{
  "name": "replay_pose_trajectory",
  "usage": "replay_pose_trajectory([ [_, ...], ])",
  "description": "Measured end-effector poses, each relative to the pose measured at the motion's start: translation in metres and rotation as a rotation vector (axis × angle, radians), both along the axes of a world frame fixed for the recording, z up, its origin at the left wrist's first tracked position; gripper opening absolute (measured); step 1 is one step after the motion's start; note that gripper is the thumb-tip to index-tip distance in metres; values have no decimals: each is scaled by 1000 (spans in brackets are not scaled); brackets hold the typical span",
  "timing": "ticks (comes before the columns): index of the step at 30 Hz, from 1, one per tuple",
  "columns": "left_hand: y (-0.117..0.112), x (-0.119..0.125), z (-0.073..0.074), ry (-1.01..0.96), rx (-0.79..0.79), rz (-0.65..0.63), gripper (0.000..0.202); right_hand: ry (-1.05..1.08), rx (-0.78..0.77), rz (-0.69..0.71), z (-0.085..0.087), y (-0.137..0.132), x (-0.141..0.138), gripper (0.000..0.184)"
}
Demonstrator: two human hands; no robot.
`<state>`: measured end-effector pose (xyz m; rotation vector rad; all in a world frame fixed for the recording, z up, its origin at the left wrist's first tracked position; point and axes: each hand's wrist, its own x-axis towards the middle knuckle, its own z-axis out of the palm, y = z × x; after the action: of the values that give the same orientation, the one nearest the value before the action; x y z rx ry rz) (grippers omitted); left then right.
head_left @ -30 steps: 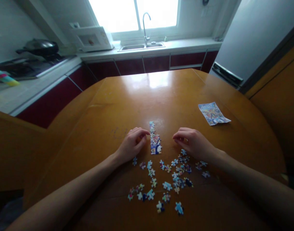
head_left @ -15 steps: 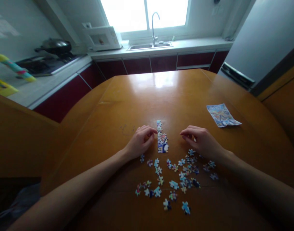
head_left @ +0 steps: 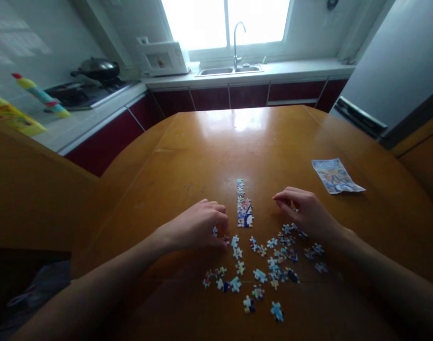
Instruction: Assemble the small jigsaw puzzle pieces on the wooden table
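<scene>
Two-handed sorting, seemingly: left hand [head_left: 202,223] curled over loose puzzle pieces [head_left: 235,241], grasp unclear; joined strip [head_left: 243,208] flat on bench [head_left: 166,180]; then right hand [head_left: 304,207] half-curled, contents impossible to tell. Probably calls next for precise pinching.

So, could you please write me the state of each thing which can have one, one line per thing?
puzzle strip: partly assembled, right side uneven
loose pieces: scattered, apart from the strip
picture sheet: unfolded, picture up
left hand: thumb apart from fingers, at loose pieces
right hand: fingers bent, grip unclear
pan: apparently covered
microwave: apparently shut
blue-yellow bottle: capped
tap: no water visible
</scene>
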<state>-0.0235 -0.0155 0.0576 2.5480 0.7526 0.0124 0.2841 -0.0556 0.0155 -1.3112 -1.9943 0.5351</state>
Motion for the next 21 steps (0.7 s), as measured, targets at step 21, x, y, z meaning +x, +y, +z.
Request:
replay_pose_trajectory([
  [21,3,-9,2,-39,-27,-59,12,-8,2,18,-1,2,2,14],
])
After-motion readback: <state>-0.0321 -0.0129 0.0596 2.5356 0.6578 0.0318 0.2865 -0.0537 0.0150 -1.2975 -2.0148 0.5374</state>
